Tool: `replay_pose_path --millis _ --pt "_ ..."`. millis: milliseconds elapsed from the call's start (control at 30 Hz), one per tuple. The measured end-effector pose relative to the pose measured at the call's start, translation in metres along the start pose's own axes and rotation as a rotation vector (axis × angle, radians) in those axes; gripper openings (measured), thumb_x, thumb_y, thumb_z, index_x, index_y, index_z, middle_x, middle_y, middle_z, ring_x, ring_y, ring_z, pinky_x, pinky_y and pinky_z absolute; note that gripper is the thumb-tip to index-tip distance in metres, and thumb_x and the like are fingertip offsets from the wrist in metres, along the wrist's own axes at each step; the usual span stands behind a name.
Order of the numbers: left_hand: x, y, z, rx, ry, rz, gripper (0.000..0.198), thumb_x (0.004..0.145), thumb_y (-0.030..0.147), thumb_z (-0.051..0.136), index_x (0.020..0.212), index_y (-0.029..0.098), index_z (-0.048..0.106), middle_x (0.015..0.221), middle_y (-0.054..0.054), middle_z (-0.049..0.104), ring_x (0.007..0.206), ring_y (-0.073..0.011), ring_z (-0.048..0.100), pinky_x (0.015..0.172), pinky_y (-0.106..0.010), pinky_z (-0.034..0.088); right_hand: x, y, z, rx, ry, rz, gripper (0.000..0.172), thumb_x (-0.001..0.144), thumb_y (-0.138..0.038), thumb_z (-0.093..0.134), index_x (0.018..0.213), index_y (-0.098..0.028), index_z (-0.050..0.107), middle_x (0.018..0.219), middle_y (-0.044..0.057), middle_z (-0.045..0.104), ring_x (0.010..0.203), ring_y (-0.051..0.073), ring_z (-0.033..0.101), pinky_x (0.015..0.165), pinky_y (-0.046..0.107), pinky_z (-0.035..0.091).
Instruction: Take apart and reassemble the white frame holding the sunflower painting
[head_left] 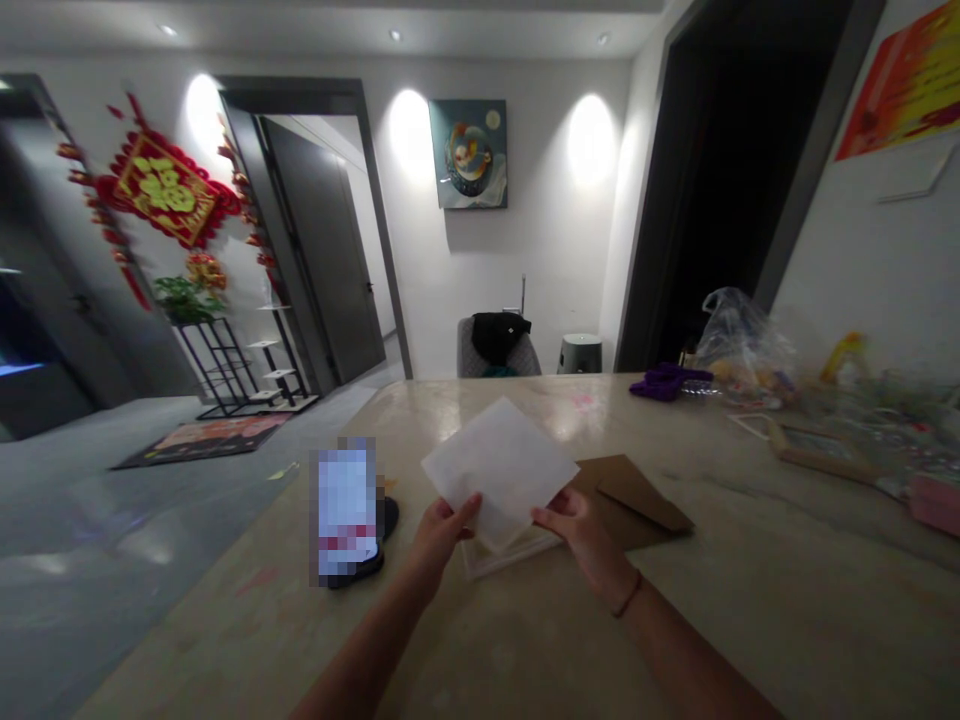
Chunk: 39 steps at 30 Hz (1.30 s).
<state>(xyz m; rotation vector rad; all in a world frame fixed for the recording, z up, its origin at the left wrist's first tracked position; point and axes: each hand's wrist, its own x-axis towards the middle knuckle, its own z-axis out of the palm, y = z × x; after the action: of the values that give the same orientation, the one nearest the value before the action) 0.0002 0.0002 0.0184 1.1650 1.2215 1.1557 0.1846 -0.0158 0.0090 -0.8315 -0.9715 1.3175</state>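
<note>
A white square sheet of paper (pixel 501 465) is held up above the table, one corner pointing toward me. My left hand (pixel 448 528) pinches its lower left edge between thumb and fingers. On the lower right edge, my right hand (pixel 574 522) grips the same sheet, a thin band round that wrist. Beneath the paper lies a pale, flat, clear-looking packet or stack (pixel 480 562), mostly covered. A brown envelope (pixel 637 500) with a pointed flap rests on the table, partly behind my right hand.
A phone with a blurred screen (pixel 346 510) stands on a dark holder at the left. On the right are a purple cloth item (pixel 664 382), a clear plastic bag (pixel 746 345), a wooden frame (pixel 817 452) and a pink box (pixel 936 502). A chair (pixel 469 350) stands beyond the table (pixel 480 650).
</note>
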Motion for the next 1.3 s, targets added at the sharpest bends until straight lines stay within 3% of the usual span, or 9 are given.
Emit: replay_pose_path --millis 167,300,467,567,733,867,1033,1167,1300 --pt "0.001 0.005 -0.007 0.108 -0.127 0.027 0.044 0.059 0.049 0.064 0.085 0.014 0.062 0.075 -0.005 0.066 0.067 -0.0161 0.058 0.059 -0.026 0.041 0.005 -0.002 -0.014 -0.042 0.12 -0.005 0.042 0.058 -0.041 0.07 0.091 -0.016 0.062 0.088 0.007 0.068 0.077 0.021 0.062 0.069 0.033 0.048" --pt "0.002 0.009 -0.013 0.266 -0.154 0.048 0.036 0.062 0.047 0.061 0.076 0.014 0.061 0.064 -0.001 0.062 0.056 -0.0113 0.051 0.052 -0.022 0.034 0.009 0.002 -0.024 -0.267 0.12 -0.071 0.039 0.06 -0.044 0.066 0.084 -0.013 0.064 0.078 0.007 0.069 0.07 0.02 0.061 0.065 0.031 0.047" --pt "0.01 0.003 -0.016 0.345 -0.047 0.08 0.039 0.064 0.045 0.059 0.086 0.014 0.059 0.068 -0.002 0.064 0.057 -0.0128 0.054 0.049 -0.021 0.034 0.012 0.008 -0.026 -0.622 0.14 -0.2 0.033 0.07 -0.044 0.053 0.075 -0.013 0.064 0.072 0.006 0.067 0.066 0.019 0.059 0.059 0.028 0.044" --pt "0.014 -0.001 -0.017 0.447 -0.003 0.12 0.037 0.068 0.042 0.054 0.092 0.014 0.056 0.068 -0.003 0.064 0.061 -0.0149 0.058 0.052 -0.022 0.038 0.013 0.011 -0.03 -0.811 0.238 -0.253 0.033 0.075 -0.04 0.045 0.077 -0.014 0.064 0.074 0.007 0.067 0.068 0.019 0.059 0.062 0.027 0.043" --pt "0.01 -0.003 -0.021 0.939 0.187 0.216 0.034 0.074 0.034 0.049 0.102 0.015 0.054 0.084 -0.006 0.064 0.074 -0.0165 0.06 0.065 -0.025 0.041 0.016 0.013 -0.043 -0.97 0.344 -0.264 0.032 0.076 -0.036 0.04 0.08 -0.014 0.063 0.078 0.009 0.067 0.072 0.02 0.06 0.064 0.027 0.042" --pt "0.007 -0.002 -0.022 1.204 0.173 0.145 0.038 0.077 0.035 0.046 0.107 0.012 0.054 0.08 -0.008 0.065 0.083 -0.021 0.06 0.07 -0.028 0.039 0.018 0.015 -0.048 -1.011 0.333 -0.24 0.032 0.077 -0.034 0.039 0.08 -0.014 0.063 0.078 0.009 0.067 0.071 0.02 0.06 0.062 0.026 0.041" --pt "0.005 -0.003 -0.015 1.237 0.064 0.019 0.04 0.08 0.039 0.038 0.105 0.015 0.057 0.09 -0.011 0.067 0.086 -0.0216 0.06 0.066 -0.027 0.039 0.017 0.019 -0.042 -1.068 0.232 -0.236 0.029 0.077 -0.033 0.041 0.076 -0.016 0.064 0.074 0.006 0.067 0.066 0.017 0.058 0.06 0.024 0.04" --pt "0.003 -0.004 -0.01 1.252 0.072 0.012 0.038 0.08 0.035 0.038 0.107 0.015 0.055 0.095 -0.012 0.066 0.086 -0.0215 0.061 0.065 -0.026 0.039 0.016 0.021 -0.038 -1.156 0.171 -0.26 0.026 0.078 -0.031 0.042 0.075 -0.018 0.064 0.073 0.004 0.066 0.068 0.016 0.058 0.061 0.024 0.04" --pt "0.001 -0.006 -0.008 1.291 0.087 0.02 0.038 0.079 0.032 0.037 0.11 0.015 0.052 0.098 -0.014 0.065 0.086 -0.0225 0.061 0.067 -0.028 0.039 0.016 0.024 -0.038 -1.3 0.185 -0.345 0.02 0.076 -0.025 0.047 0.08 -0.018 0.065 0.079 0.007 0.065 0.078 0.019 0.057 0.072 0.027 0.042"
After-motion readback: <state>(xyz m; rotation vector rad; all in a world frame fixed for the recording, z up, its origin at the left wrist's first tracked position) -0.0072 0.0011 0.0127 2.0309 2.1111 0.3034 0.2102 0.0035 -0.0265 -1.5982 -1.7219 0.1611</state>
